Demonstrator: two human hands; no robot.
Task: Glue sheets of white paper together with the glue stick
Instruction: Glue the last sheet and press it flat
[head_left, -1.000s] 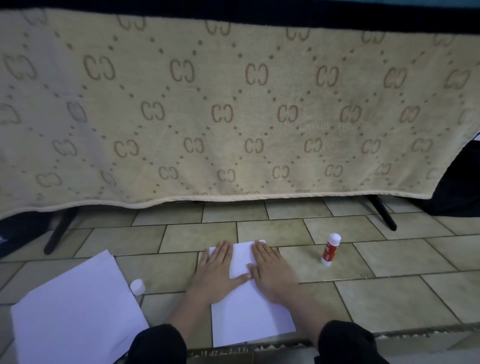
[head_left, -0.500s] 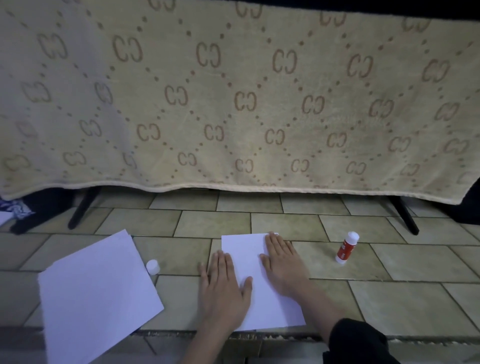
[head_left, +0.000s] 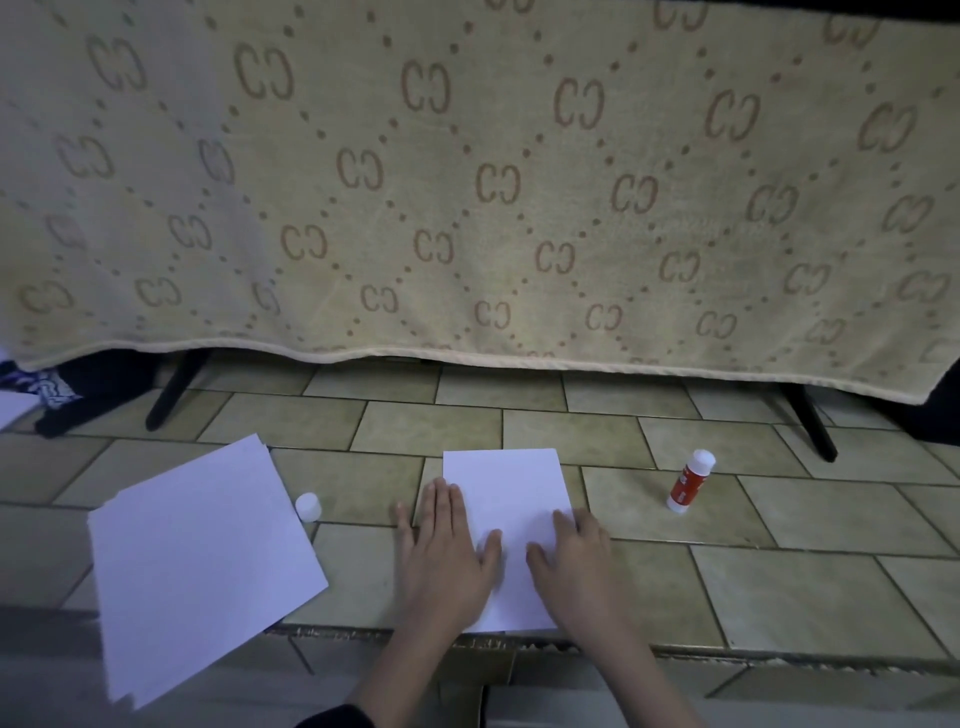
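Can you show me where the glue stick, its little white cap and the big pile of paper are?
glue stick (head_left: 689, 485): head view, red body.
cap (head_left: 308, 506): head view, side.
paper pile (head_left: 197, 561): head view, top sheet's middle.

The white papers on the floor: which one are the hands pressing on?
The smaller sheet in the middle, under the flat left hand and right hand. The bigger stack lies untouched to the left.

Both hands (head_left: 445, 558) (head_left: 576, 566) flat on white sheet (head_left: 506, 488), glue stick (head_left: 688, 483) upright nearby
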